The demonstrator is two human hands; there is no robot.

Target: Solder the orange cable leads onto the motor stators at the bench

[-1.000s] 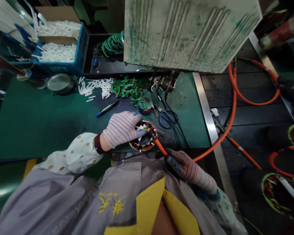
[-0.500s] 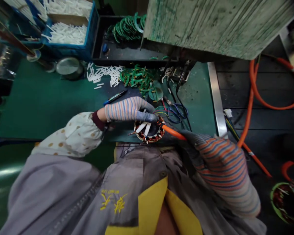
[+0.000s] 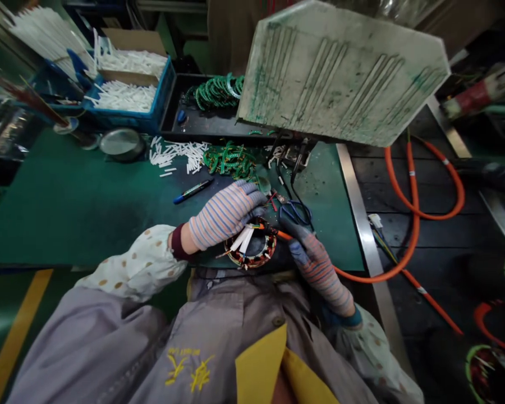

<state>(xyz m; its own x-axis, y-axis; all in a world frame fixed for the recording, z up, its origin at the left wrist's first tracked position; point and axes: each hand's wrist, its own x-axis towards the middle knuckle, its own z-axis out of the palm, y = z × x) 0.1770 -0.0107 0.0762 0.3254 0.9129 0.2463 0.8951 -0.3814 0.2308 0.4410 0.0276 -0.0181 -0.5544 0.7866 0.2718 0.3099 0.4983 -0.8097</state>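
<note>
A ring-shaped wound motor stator (image 3: pixel 273 247) lies at the table's front edge, with copper windings and white sleeves (image 3: pixel 242 240) across its opening. My left hand (image 3: pixel 229 216), in a striped glove, bends over its far rim with fingers curled together. Thin coloured wires show beneath those fingers, but what they pinch is hidden. An orange cable (image 3: pixel 362 278) runs from the stator's right side under my right hand (image 3: pixel 317 261), whose gloved fingers close around it. Blue-handled scissors (image 3: pixel 295 213) lie just beyond the right fingertips.
Behind the hands lie a marker pen (image 3: pixel 192 191), loose white tubes (image 3: pixel 179 154) and a pile of green curved strips (image 3: pixel 229 160). A blue bin (image 3: pixel 124 120) of white tubes stands at the back left. A pale board (image 3: pixel 340 78) overhangs the back right; a metal edge (image 3: pixel 359 196) bounds the table.
My right hand has moved left and closer to the stator along the orange cable. My left hand's fingers have shifted up over the far rim. The camera view has tilted up.
</note>
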